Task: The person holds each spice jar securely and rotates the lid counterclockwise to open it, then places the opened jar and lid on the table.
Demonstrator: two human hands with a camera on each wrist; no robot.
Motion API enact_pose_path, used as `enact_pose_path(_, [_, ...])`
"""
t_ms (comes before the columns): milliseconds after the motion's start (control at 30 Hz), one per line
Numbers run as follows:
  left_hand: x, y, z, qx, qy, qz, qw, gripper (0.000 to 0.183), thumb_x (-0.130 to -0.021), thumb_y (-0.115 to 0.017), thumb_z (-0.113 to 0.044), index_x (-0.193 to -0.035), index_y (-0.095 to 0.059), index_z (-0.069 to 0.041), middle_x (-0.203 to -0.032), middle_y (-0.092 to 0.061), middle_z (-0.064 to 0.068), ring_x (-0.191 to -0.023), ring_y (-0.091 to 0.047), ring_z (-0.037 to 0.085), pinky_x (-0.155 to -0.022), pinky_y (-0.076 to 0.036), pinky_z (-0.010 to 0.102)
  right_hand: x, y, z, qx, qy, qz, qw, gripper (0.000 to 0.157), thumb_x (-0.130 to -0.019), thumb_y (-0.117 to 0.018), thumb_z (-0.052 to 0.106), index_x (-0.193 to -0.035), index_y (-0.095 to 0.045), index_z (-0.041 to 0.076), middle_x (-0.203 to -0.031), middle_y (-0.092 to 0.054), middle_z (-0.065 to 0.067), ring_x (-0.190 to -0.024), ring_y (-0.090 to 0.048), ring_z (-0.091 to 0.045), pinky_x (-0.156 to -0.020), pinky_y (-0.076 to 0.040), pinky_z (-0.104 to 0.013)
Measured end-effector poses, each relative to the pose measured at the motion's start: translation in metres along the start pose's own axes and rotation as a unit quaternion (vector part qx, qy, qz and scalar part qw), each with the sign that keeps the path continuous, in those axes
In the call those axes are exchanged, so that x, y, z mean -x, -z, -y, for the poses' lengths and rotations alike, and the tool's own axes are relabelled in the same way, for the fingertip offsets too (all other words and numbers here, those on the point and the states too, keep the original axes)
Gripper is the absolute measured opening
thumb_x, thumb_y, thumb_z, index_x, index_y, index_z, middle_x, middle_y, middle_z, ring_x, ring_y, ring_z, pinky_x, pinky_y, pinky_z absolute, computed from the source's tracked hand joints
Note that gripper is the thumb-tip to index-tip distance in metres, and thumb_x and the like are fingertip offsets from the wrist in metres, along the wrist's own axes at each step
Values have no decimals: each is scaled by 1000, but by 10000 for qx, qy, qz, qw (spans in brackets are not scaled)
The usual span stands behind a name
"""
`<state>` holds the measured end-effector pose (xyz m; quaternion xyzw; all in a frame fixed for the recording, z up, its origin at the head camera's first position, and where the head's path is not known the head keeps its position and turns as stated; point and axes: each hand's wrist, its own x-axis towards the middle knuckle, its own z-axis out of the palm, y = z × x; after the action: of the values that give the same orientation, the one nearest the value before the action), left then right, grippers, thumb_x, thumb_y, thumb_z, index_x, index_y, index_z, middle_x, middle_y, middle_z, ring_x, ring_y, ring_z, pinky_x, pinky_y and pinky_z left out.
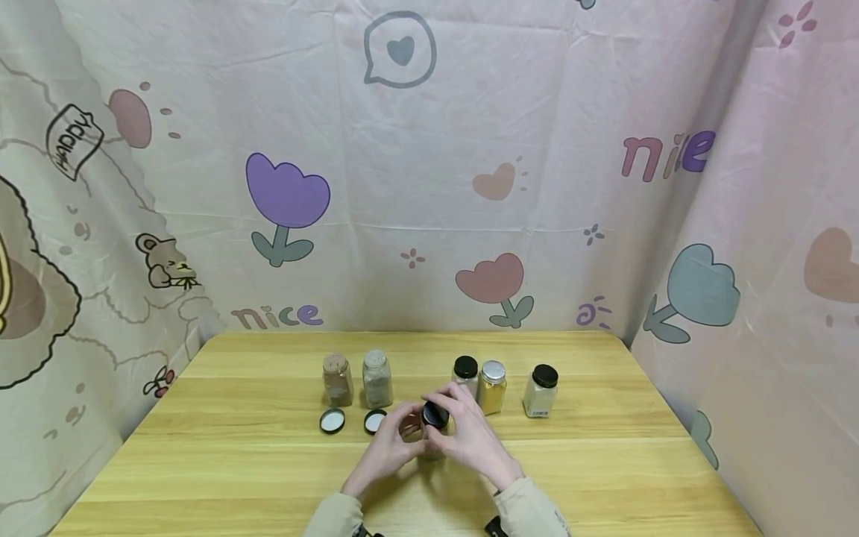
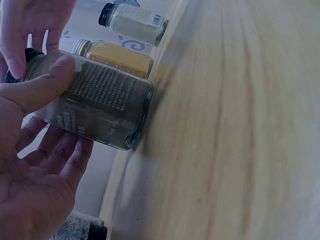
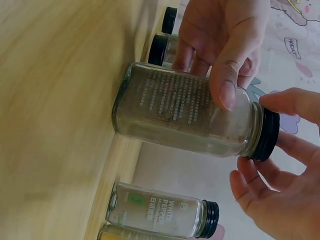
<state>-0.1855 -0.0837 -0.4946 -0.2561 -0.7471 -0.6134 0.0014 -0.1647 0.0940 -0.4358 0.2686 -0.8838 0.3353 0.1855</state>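
Between both hands stands a square glass spice jar [image 3: 170,107] of brownish powder with white print, upright on the table. Fingers and thumb of my left hand [image 1: 389,451] hold its sides, the thumb across the upper label in the left wrist view. The black screw lid [image 1: 435,415] is on the jar's neck. From the other side my right hand [image 1: 473,436] grips that lid with thumb and fingertips around its rim. Just beyond my left hand lies a loose black lid [image 1: 375,422], white inside facing up.
Behind, at left, are two spice jars without black lids, one brown [image 1: 338,384] and one grey [image 1: 378,384]. Another loose lid [image 1: 332,421] lies before them. At right stand a white pepper jar [image 3: 165,210], a silver-lidded yellow jar [image 1: 493,391] and a black-lidded pale jar [image 1: 540,395].
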Motion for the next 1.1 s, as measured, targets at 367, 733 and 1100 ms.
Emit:
enact_pose_path(367, [1, -1, -2, -53, 57, -66, 9999, 45, -82, -80, -4, -123, -62, 3, -123, -61, 23, -111, -64, 11, -104, -54, 21, 0, -4, -1, 495, -325, -318, 9977, 51, -78, -85, 36, -118, -72, 7, -102, -59, 0, -99, -53, -14, -84, -52, -31])
enact_pose_path(733, [1, -1, -3, 29, 15, -18, 10000, 48, -82, -81, -7, -124, -60, 5, -124, -60, 25, -113, -65, 21, -103, -55, 21, 0, 1, 0, 87, -335, -34, 9994, 44, -78, -85, 18, -118, -73, 7, -104, -61, 1, -100, -56, -14, -90, -54, -35])
enact_pose_path(1100, [1, -1, -4, 7, 120, -52, 9999, 49, -81, -83, -9, -123, -61, 4, -124, -61, 24, -112, -64, 17, -103, -54, 21, -2, 12, -3, -409, 19, 462, 9981, 45, -79, -77, 4, -124, -70, 8, -118, -65, -1, -115, -58, -21, -102, -52, -49])
